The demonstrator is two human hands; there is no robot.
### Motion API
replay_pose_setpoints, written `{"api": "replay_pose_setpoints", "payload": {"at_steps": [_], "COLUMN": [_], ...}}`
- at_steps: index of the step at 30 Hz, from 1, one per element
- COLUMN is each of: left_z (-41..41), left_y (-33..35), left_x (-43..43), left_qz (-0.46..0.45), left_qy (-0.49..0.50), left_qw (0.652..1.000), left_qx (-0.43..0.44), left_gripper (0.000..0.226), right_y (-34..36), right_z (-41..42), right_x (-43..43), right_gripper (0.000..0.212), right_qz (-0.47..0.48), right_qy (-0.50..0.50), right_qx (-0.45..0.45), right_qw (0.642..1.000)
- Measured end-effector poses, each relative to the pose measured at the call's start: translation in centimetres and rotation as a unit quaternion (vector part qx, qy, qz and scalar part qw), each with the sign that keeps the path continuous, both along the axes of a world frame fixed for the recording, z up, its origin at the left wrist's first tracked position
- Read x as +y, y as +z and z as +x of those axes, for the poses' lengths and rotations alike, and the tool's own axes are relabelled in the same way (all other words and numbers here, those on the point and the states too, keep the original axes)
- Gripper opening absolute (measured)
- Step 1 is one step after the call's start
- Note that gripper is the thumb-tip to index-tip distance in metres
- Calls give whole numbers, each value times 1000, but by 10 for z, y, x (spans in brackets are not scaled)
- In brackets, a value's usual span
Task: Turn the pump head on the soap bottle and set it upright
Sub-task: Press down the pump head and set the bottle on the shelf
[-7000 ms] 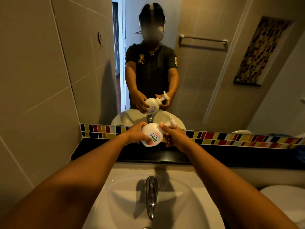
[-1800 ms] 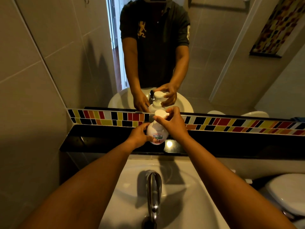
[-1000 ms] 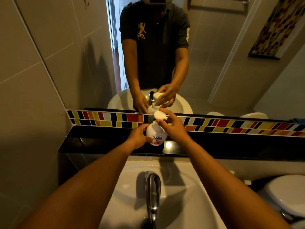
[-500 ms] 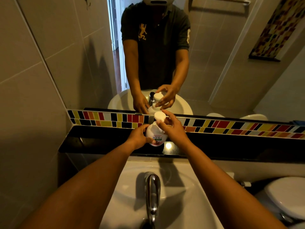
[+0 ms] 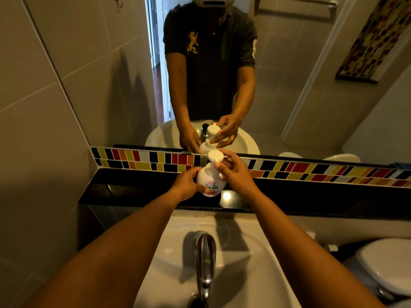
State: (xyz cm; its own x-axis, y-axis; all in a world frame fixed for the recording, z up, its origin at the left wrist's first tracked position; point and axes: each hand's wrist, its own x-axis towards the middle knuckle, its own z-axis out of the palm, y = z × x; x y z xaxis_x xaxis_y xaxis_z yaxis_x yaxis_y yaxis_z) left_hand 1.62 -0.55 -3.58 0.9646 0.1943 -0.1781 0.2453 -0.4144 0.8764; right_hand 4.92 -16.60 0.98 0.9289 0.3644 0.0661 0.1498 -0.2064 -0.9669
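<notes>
Right hand (image 5: 238,172) fingers loosened off pump head (image 5: 215,156), one soap bottle (image 5: 210,182) upright, left hand (image 5: 185,184) gripping

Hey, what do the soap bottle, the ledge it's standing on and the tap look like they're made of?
Soap bottle: probably white plastic, smooth, opaque and softly sheened, with a printed label.
Ledge: polished black stone or a look-alike; it mirrors a bright light spot.
Tap: likely chromed metal, silvery with streaky reflections.

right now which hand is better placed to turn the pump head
The right hand: its fingers are already at the pump head and the neck below it. The left hand is wrapped around the soap bottle, steadying it on the black ledge.
</notes>
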Motion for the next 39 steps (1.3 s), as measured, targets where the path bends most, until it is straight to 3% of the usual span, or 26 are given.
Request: {"api": "replay_pose_setpoints", "payload": {"at_steps": [15,19,26,32,39], "left_z": [0,-1,-7,-12,-5], "left_y": [2,2,-2,-9,-14], "left_x": [2,2,5,5,5], "left_qz": [-11,-22,-90,-112,-121], "left_qy": [-13,-12,27,41,48], "left_qw": [1000,1000,996,993,991], "left_qx": [0,-2,-7,-21,-22], "left_gripper": [67,68,92,71,66], "right_y": [-1,-5,-26,-49,-58], "right_z": [0,1,-4,-9,-5], "right_x": [0,-2,-17,-18,-13], "right_gripper": [49,59,70,62,55], "right_qz": [10,4,-28,-52,-39], "right_qy": [-6,-4,-18,-5,-28], "right_qx": [3,7,29,74,70], "right_qw": [1000,1000,999,996,996]}}
